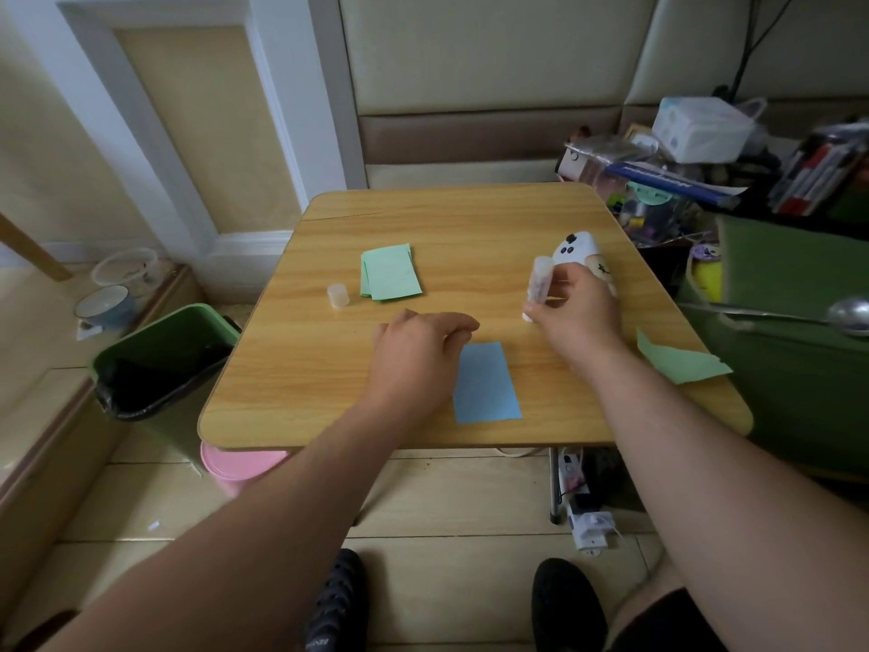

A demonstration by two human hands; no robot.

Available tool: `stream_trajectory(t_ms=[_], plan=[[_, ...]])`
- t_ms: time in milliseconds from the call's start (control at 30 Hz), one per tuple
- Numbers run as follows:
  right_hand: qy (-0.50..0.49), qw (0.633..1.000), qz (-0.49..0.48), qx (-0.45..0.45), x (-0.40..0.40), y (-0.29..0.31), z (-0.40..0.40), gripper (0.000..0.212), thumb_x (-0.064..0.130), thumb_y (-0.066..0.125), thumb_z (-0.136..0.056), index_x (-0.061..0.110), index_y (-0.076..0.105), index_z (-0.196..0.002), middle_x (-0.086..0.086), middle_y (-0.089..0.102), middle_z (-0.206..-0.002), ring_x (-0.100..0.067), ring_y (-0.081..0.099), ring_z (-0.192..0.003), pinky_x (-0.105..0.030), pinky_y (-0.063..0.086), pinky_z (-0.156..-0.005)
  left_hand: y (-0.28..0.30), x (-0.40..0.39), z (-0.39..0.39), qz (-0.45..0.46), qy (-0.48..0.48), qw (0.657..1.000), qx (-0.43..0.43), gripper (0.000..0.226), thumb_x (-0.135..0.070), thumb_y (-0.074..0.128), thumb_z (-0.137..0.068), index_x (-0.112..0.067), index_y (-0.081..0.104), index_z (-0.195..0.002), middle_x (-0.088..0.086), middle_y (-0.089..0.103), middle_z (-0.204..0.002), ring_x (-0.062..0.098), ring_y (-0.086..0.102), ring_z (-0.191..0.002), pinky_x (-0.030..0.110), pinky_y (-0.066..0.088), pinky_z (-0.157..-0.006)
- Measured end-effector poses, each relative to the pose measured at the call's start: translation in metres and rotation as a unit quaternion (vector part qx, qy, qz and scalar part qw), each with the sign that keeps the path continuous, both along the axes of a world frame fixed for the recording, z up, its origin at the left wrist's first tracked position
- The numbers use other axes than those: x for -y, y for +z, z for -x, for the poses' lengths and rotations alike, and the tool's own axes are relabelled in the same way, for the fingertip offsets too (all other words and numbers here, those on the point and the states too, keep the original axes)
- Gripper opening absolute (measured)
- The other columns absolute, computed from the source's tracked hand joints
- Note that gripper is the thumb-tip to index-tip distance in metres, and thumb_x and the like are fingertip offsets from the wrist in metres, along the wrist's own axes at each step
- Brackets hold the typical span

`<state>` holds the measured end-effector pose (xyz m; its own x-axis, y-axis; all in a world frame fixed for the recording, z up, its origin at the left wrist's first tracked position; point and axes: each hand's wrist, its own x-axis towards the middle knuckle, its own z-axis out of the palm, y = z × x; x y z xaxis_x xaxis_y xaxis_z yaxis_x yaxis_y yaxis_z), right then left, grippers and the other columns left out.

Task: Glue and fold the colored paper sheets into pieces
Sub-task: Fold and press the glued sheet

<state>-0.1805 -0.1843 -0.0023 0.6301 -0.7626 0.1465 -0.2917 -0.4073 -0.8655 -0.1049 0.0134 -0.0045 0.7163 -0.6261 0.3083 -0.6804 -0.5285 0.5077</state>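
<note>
- Blue sheet (486, 385) lies flat on the wooden desk (470, 218), a plain rectangle near the front edge, its far left corner just under the left hand (418, 350).
- Left hand's grip is loosely curled, knuckles up, holding nothing that shows.
- Right hand (576, 317) grips the glue stick (538, 284), a pale tube tilted with its white tip pointing down toward the desk, above and to the right of the blue sheet.
- The glue cap (337, 295), small and translucent, stands alone on the desk's left part, just beside the green stack.
- Stack of green sheets (389, 272), slightly fanned, sits at the middle of the desk, well apart from the blue one.
- One more green piece (679, 362), with a slanted edge, hangs over the desk's right edge.
- White toy-like object (580, 251) with black dots lies just behind the right hand.
- Green bin (164, 355) at the left of the desk, lined with a black bag; its contents are too dark to tell.
- Pink tub (237, 465) peeks out under the desk.
</note>
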Motion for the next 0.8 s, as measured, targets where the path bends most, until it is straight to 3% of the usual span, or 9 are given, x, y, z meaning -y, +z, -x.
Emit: stream_trajectory(t_ms=[67, 200, 300, 400, 500, 567, 700, 800], plan=[[0.003, 1.0, 0.003, -0.005, -0.003, 0.002, 0.001, 0.043, 0.015, 0.085, -0.085, 0.018, 0.065, -0.123, 0.011, 0.069, -0.107, -0.009, 0.07, -0.097, -0.031, 0.058, -0.088, -0.001, 0.0, 0.001, 0.006, -0.024, 1.0, 0.006, 0.024, -0.032, 0.059, -0.1, -0.039, 0.073, -0.118, -0.015, 0.074, -0.115, 0.021, 0.057, -0.111, 0.044, 0.046, -0.098], [0.006, 1.0, 0.029, -0.007, -0.007, 0.015, 0.013, 0.067, 0.019, 0.089, -0.081, 0.022, 0.053, -0.137, 0.008, 0.061, -0.122, -0.012, 0.065, -0.102, -0.03, 0.054, -0.086, 0.003, 0.001, 0.005, 0.013, -0.066, 0.998, 0.021, 0.021, -0.035, 0.064, -0.095, -0.04, 0.073, -0.114, -0.017, 0.071, -0.118, 0.018, 0.055, -0.117, 0.041, 0.044, -0.101], [-0.031, 0.987, 0.159, -0.021, -0.003, 0.035, 0.037, 0.047, 0.023, 0.083, -0.084, 0.029, 0.054, -0.121, 0.005, 0.056, -0.118, -0.018, 0.056, -0.107, -0.035, 0.05, -0.086, 0.007, 0.003, 0.01, 0.022, -0.078, 0.997, 0.02, 0.019, -0.034, 0.065, -0.095, -0.039, 0.074, -0.111, -0.018, 0.07, -0.117, 0.017, 0.054, -0.117, 0.039, 0.044, -0.101], [-0.08, 0.958, 0.234, -0.144, 0.013, 0.047, 0.071, 0.037, 0.042, 0.082, -0.079, 0.031, 0.055, -0.103, -0.001, 0.056, -0.115, -0.029, 0.052, -0.111, -0.042, 0.048, -0.087, 0.009, 0.006, 0.017, 0.017, -0.091, 0.995, 0.021, 0.019, -0.035, 0.063, -0.096, -0.04, 0.073, -0.112, -0.019, 0.069, -0.118, 0.015, 0.052, -0.117, 0.039, 0.043, -0.101], [-0.084, 0.924, 0.154, -0.34, 0.027, 0.046, 0.097, 0.055, 0.064, 0.08, -0.071, 0.032, 0.052, -0.106, -0.002, 0.053, -0.122, -0.033, 0.05, -0.121, -0.051, 0.049, -0.098, 0.009, 0.007, 0.025, 0.005, -0.102, 0.995, 0.021, 0.02, -0.034, 0.063, -0.096, -0.04, 0.073, -0.113, -0.018, 0.068, -0.119, 0.014, 0.049, -0.118, 0.034, 0.041, -0.101], [-0.054, 0.903, 0.114, -0.41, 0.03, 0.043, 0.108, 0.058, 0.067, 0.08, -0.068, 0.028, 0.056, -0.105, -0.001, 0.056, -0.121, -0.032, 0.052, -0.119, -0.052, 0.049, -0.101, 0.009, 0.005, 0.029, -0.001, -0.108, 0.994, 0.023, 0.022, -0.033, 0.063, -0.096, -0.039, 0.073, -0.114, -0.016, 0.068, -0.12, 0.014, 0.049, -0.119, 0.034, 0.04, -0.101], [-0.01, 0.907, 0.16, -0.388, 0.024, 0.047, 0.108, 0.023, 0.041, 0.072, -0.085, 0.023, 0.071, -0.1, 0.0, 0.066, -0.1, -0.024, 0.061, -0.094, -0.04, 0.055, -0.086, 0.008, 0.002, 0.033, -0.002, -0.116, 0.993, 0.023, 0.022, -0.033, 0.064, -0.095, -0.038, 0.073, -0.115, -0.016, 0.068, -0.121, 0.013, 0.049, -0.12, 0.034, 0.041, -0.101], [0.063, 0.942, 0.181, -0.274, -0.002, 0.054, 0.098, 0.006, 0.032, 0.069, -0.091, 0.032, 0.066, -0.096, 0.006, 0.065, -0.097, -0.015, 0.06, -0.083, -0.033, 0.048, -0.07, 0.011, 0.001, 0.035, 0.02, -0.125, 0.992, 0.006, 0.034, -0.041, 0.069, -0.094, -0.038, 0.068, -0.127, -0.016, 0.065, -0.13, 0.01, 0.047, -0.126, 0.034, 0.04, -0.107]])
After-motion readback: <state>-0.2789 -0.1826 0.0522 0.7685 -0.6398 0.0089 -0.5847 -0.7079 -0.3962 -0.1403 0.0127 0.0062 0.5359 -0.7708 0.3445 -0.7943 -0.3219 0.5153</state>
